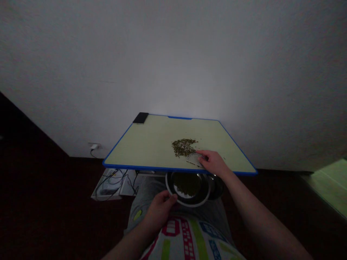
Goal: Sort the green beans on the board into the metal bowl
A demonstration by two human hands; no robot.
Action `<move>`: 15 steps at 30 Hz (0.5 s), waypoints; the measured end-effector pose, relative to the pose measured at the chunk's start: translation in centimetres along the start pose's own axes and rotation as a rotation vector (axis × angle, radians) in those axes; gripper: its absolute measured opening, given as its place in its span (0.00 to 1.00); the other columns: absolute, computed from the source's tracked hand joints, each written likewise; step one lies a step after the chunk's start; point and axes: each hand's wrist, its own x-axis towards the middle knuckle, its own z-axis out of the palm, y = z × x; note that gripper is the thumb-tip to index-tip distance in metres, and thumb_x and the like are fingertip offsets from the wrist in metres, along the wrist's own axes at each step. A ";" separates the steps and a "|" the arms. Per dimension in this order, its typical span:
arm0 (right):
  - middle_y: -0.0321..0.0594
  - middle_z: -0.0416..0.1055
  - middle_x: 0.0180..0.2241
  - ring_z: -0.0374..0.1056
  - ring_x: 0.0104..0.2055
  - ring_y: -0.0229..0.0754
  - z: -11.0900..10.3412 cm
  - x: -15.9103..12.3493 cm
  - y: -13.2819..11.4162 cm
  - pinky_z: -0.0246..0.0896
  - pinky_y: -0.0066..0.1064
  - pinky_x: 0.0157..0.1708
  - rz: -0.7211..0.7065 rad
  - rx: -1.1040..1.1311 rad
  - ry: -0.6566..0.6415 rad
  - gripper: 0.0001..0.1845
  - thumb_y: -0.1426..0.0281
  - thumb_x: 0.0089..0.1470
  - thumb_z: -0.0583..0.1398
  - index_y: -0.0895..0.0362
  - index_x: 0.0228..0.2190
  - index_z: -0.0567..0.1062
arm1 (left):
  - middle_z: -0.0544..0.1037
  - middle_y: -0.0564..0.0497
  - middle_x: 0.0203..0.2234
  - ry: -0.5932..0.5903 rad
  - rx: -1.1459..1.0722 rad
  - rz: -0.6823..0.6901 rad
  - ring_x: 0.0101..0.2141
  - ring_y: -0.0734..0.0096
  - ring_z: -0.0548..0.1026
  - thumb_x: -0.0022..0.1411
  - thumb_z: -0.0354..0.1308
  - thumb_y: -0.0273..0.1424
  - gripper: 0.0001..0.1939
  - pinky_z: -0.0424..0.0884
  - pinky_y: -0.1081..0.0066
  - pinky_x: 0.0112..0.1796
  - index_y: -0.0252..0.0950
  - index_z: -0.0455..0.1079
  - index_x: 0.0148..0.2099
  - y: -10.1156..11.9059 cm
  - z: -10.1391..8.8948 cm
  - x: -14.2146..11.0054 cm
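Small greenish-brown grains [184, 147] lie scattered just off the centre of your pale-yellow, blue-rimmed rectangular table [143, 144], towards 5 o'clock; its surface runs on to the edges at 9, 12 and 3. At 4 o'clock your right hand [214, 161] has its fingers closed on a thin transparent piece [193, 159] beside them. Past the near edge, at 6, your left hand's [159, 206] fingers clamp the rim of a round silver metal bowl [204, 194] holding more grains. A flat black phone [141, 118] occupies the 10 o'clock corner; a pale wall [179, 65] rises beyond 12. Your shirt's colourful printing [187, 236] is too blurred to read.
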 end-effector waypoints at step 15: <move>0.41 0.78 0.30 0.68 0.29 0.41 0.6 -0.7 -1.0 0.62 0.32 0.30 -0.060 0.142 -0.099 0.20 0.68 0.52 0.59 0.55 0.47 0.79 | 0.83 0.51 0.25 -0.010 -0.013 -0.013 0.29 0.62 0.78 0.41 0.73 0.41 0.15 0.74 0.64 0.38 0.36 0.77 0.28 -0.6 -0.5 0.2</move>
